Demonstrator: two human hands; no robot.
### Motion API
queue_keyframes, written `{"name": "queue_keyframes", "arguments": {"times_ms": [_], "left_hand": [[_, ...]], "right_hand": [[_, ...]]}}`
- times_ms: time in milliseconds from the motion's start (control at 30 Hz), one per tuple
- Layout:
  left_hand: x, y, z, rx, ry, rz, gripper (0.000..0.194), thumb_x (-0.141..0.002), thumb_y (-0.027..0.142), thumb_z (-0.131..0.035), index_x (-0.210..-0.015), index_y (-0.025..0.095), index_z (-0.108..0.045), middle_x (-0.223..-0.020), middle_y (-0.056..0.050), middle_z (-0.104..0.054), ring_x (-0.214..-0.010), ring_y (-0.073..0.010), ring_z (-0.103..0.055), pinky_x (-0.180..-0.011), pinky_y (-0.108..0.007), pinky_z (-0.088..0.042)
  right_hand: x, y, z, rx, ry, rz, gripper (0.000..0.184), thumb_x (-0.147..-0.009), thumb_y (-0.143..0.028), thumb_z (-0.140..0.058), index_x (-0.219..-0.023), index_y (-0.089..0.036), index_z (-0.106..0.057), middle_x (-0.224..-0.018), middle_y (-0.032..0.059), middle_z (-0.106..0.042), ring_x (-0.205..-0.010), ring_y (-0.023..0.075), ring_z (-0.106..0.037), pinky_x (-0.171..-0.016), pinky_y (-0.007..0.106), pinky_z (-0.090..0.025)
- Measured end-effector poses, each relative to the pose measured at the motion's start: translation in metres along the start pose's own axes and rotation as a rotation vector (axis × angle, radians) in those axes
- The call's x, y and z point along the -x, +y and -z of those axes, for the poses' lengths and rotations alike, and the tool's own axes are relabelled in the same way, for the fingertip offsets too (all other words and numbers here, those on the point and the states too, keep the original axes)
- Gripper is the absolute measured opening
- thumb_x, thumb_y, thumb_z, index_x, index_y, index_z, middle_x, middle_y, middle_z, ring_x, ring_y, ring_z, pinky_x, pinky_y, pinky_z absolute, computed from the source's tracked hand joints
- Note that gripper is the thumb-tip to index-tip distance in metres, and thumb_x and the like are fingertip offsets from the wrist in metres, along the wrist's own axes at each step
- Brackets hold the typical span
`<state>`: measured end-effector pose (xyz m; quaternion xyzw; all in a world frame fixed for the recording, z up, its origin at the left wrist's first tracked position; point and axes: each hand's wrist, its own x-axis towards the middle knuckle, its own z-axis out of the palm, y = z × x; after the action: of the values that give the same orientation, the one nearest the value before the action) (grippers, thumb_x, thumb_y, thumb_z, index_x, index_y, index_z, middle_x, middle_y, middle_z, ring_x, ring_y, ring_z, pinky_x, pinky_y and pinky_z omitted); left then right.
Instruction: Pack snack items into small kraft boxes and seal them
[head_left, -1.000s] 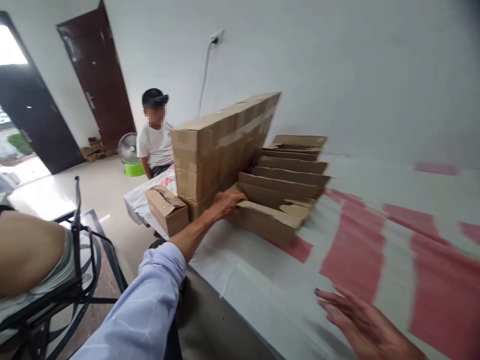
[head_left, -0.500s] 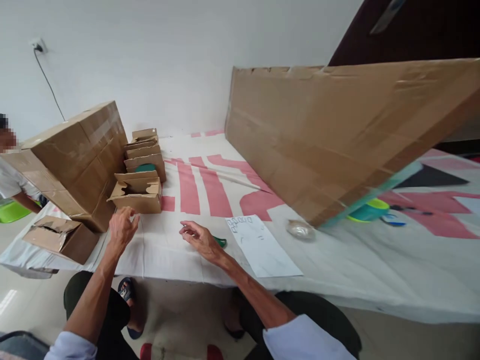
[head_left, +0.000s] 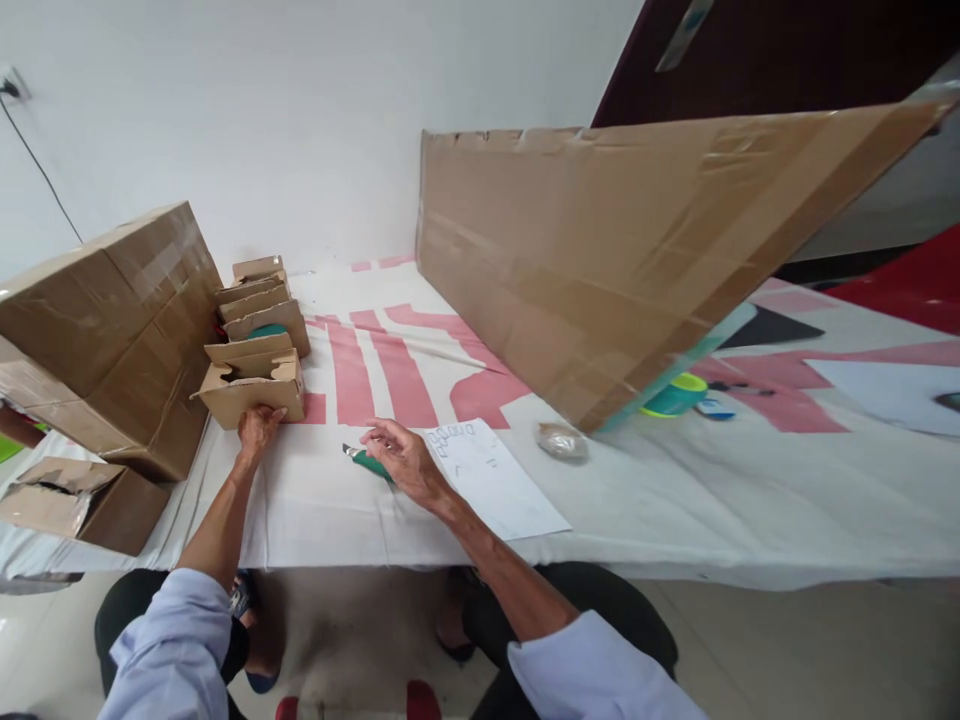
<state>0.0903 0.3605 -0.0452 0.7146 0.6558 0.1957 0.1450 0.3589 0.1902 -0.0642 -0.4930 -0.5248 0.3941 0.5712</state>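
Observation:
My left hand (head_left: 260,432) touches the lower front wall of the nearest small cardboard box (head_left: 232,404), its thumb spread to the right and no grip showing. Some fingertips are hard to make out. That box has its top open, with a raised back flap and cut-out inner flaps. Over the cloth, my right hand (head_left: 409,462) is open, fingers loosely bent and apart. Just left of it and partly behind it lies a green utility knife (head_left: 369,463) with its tip pointing left.
More small open boxes (head_left: 259,300) line up behind, beside a large carton (head_left: 112,330). A worn box (head_left: 90,500) sits at the front left. Rightward are a marked paper sheet (head_left: 502,490), a tape roll (head_left: 562,441), a leaning cardboard panel (head_left: 600,260) and a teal-yellow roll (head_left: 675,395).
My left hand has moved forward onto the front of the nearest small box. My right hand stays open near the knife, which shows more now. The view has turned right.

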Motion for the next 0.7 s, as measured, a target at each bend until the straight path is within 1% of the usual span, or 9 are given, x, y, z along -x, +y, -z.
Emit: {"name": "queue_keyframes", "arguments": {"times_ms": [100, 200, 300, 400, 500, 600, 700], "left_hand": [[-0.014, 0.003, -0.002, 0.007, 0.006, 0.021, 0.041, -0.092, 0.057, -0.062, -0.087, 0.02, -0.08, -0.089, -0.011, -0.081, -0.097, -0.0295, -0.073, -0.085, -0.035, -0.053], [-0.022, 0.008, -0.005, 0.006, 0.014, 0.042, 0.041, -0.091, 0.058, -0.063, -0.089, 0.022, -0.081, -0.091, -0.011, -0.081, -0.101, -0.0307, -0.073, -0.087, -0.036, -0.054], [-0.023, 0.017, -0.015, -0.005, 0.033, 0.071, 0.042, -0.092, 0.058, -0.062, -0.091, 0.021, -0.082, -0.095, -0.013, -0.081, -0.105, -0.0336, -0.072, -0.09, -0.039, -0.054], [-0.02, 0.026, -0.027, -0.005, 0.035, 0.069, 0.041, -0.094, 0.056, -0.06, -0.091, 0.021, -0.082, -0.098, -0.014, -0.081, -0.105, -0.0336, -0.072, -0.091, -0.04, -0.053], [-0.02, 0.035, -0.034, 0.003, 0.026, 0.05, 0.041, -0.094, 0.055, -0.061, -0.086, 0.02, -0.081, -0.094, -0.013, -0.081, -0.099, -0.0318, -0.073, -0.088, -0.038, -0.054], [-0.025, 0.039, -0.036, 0.009, 0.032, 0.048, 0.043, -0.094, 0.055, -0.059, -0.08, 0.02, -0.079, -0.089, -0.012, -0.081, -0.095, -0.0305, -0.073, -0.087, -0.038, -0.054], [-0.032, 0.039, -0.036, 0.017, 0.047, 0.045, 0.043, -0.094, 0.055, -0.058, -0.078, 0.021, -0.078, -0.088, -0.011, -0.081, -0.096, -0.0299, -0.072, -0.089, -0.038, -0.054]], "right_hand": [[-0.003, -0.005, 0.01, -0.001, 0.064, -0.017, 0.048, -0.086, -0.051, -0.068, -0.122, -0.02, -0.069, -0.101, 0.008, -0.076, -0.08, 0.0202, -0.071, -0.078, 0.037, -0.059], [-0.004, -0.007, 0.016, 0.001, 0.112, -0.018, 0.049, -0.086, -0.052, -0.067, -0.122, -0.019, -0.068, -0.101, 0.0072, -0.075, -0.076, 0.0187, -0.072, -0.077, 0.037, -0.059], [-0.006, -0.007, 0.02, 0.008, 0.143, -0.014, 0.048, -0.086, -0.052, -0.067, -0.12, -0.019, -0.068, -0.1, 0.0068, -0.075, -0.074, 0.0181, -0.072, -0.076, 0.036, -0.059], [-0.007, -0.008, 0.024, 0.016, 0.158, -0.008, 0.048, -0.086, -0.052, -0.067, -0.12, -0.019, -0.068, -0.099, 0.007, -0.076, -0.074, 0.0184, -0.072, -0.075, 0.036, -0.059], [-0.007, -0.011, 0.027, 0.021, 0.175, -0.004, 0.048, -0.086, -0.053, -0.067, -0.12, -0.018, -0.068, -0.099, 0.0076, -0.076, -0.074, 0.019, -0.072, -0.075, 0.037, -0.059], [-0.006, -0.013, 0.029, 0.019, 0.181, -0.007, 0.047, -0.087, -0.052, -0.067, -0.119, -0.018, -0.068, -0.098, 0.0077, -0.076, -0.073, 0.0189, -0.072, -0.075, 0.037, -0.059], [-0.006, -0.015, 0.029, 0.019, 0.188, -0.009, 0.049, -0.086, -0.053, -0.066, -0.12, -0.018, -0.067, -0.097, 0.0074, -0.076, -0.073, 0.0186, -0.071, -0.074, 0.037, -0.059]]}}
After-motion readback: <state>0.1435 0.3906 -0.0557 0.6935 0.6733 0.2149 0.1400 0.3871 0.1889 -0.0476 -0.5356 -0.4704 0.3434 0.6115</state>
